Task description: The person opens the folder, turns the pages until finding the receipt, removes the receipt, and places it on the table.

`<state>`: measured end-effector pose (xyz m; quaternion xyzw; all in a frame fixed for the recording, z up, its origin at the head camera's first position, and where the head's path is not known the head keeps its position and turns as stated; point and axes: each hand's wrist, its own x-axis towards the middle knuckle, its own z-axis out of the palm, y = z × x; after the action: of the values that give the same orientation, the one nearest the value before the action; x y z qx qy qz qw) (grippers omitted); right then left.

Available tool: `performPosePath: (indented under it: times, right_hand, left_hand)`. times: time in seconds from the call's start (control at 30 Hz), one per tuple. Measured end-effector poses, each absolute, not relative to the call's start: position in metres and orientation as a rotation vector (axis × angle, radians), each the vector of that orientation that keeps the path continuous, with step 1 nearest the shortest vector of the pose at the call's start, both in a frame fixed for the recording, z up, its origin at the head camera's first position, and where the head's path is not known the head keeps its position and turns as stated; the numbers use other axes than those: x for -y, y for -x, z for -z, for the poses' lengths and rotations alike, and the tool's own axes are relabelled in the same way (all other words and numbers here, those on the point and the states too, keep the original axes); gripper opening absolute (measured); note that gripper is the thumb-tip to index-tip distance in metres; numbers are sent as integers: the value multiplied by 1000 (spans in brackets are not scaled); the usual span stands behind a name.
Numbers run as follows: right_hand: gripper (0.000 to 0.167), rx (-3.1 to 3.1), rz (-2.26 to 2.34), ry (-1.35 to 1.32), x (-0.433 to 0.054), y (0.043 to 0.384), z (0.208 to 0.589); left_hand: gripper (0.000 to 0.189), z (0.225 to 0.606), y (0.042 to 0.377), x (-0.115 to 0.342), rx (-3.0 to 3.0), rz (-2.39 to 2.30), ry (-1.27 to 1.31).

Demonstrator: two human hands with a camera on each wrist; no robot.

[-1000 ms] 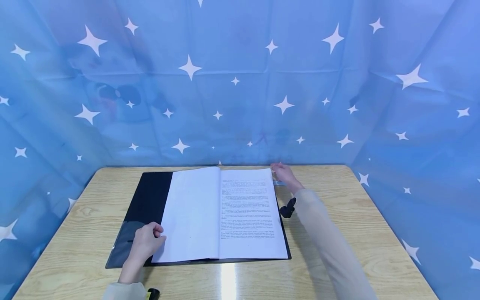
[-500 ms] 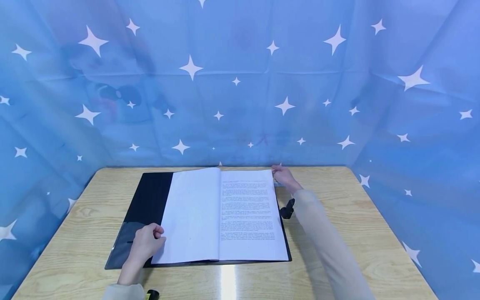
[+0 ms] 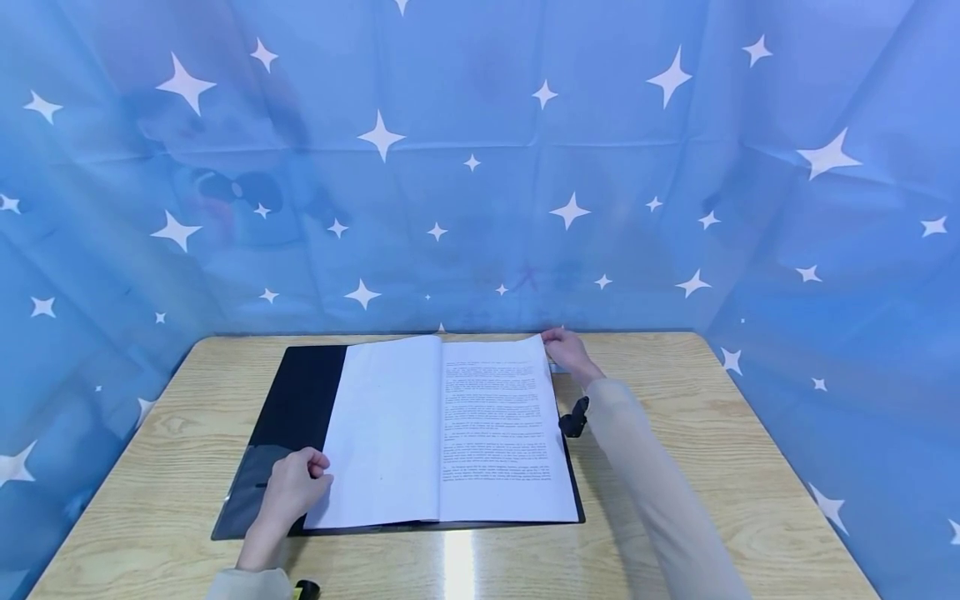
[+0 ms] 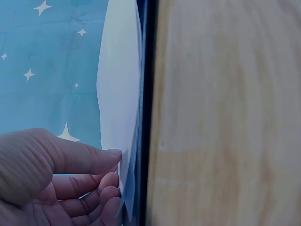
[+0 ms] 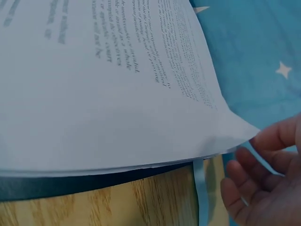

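Observation:
A black folder [image 3: 303, 392] lies open on the table with a stack of paper in it. The left page [image 3: 378, 433] is white and blank, while the right page [image 3: 495, 425] carries printed text. My right hand [image 3: 567, 350] pinches the top right corner of the printed page [image 5: 141, 113] between thumb and finger, and that corner is drawn up into a point. At the lower left my left hand [image 3: 292, 483] lies over the cover, fingers loosely curled. Its thumb and fingertips touch the edge of the blank page [image 4: 120, 70] in the left wrist view.
A wooden table [image 3: 675, 467] carries the folder. Behind and beside it hangs a blue curtain [image 3: 465, 208] with white stars. A pale blue strip [image 5: 201, 193] shows beneath the pages by the right hand. A clear pocket [image 3: 243, 492] covers the cover's lower left.
My right fingers have closed in on the printed page's top right corner, which now rises slightly. The left hand has stayed in place.

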<state>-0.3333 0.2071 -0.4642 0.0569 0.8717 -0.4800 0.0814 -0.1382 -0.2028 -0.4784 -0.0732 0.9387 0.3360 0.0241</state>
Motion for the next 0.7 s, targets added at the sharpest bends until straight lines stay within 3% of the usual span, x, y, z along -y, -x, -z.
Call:
performPosePath:
  times: [0.27,0.7]
  right_hand:
    - [26,-2617,1488,-180,-206,332,465]
    - [32,-2537,1600,-67,-207,317,463]
  left_hand:
    - [12,479,138,203,-2906,-1045,211]
    - [12,479,137,203,-2916,-1053,204]
